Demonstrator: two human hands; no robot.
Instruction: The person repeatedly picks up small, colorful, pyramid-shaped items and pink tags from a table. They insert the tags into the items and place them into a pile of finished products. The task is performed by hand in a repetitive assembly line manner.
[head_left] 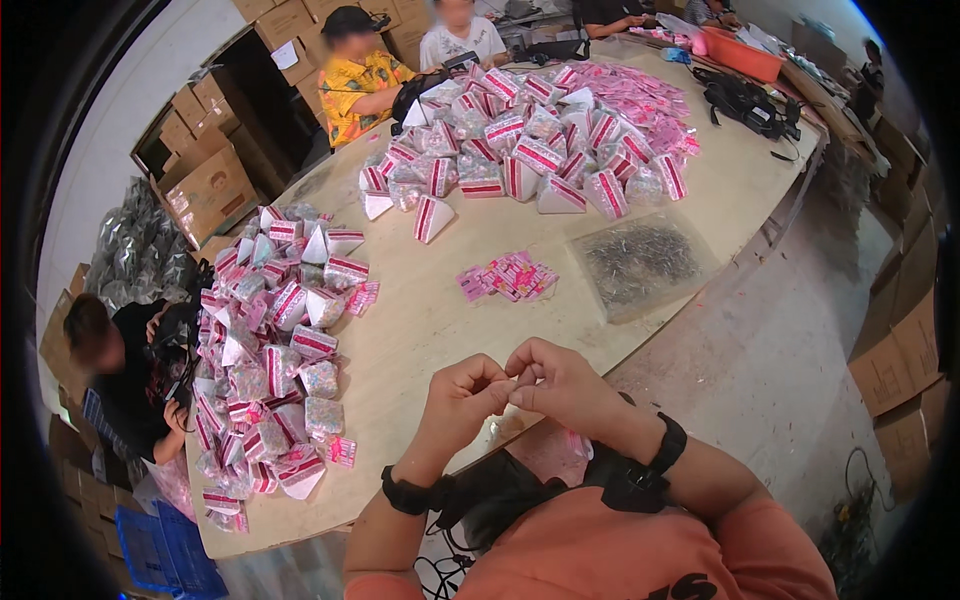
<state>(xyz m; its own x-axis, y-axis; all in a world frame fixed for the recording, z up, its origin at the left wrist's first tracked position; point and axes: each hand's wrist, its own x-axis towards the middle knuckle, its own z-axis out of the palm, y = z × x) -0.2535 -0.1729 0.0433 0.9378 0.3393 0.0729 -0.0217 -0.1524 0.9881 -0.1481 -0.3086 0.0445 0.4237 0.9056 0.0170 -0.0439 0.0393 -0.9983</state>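
Observation:
My left hand (463, 398) and my right hand (563, 384) meet above the near edge of the table, fingertips pinched together. Whatever is between the fingers is too small or hidden to name. Just below them hangs something clear, with a bit of pink (577, 445) beside it near my lap. Beyond my hands, a small pile of pink printed cards (508, 276) lies on the table (420, 290). To its right sits a shallow clear tray (612, 310) full of small dark metal pieces (640, 255).
Heaps of clear packets with pink-and-white card tops cover the left (285, 360) and the far part (520, 150). A black bag (745, 103) and an orange basin (742, 53) sit at the far right. Several people work around the table. A blue crate (165, 555) stands lower left.

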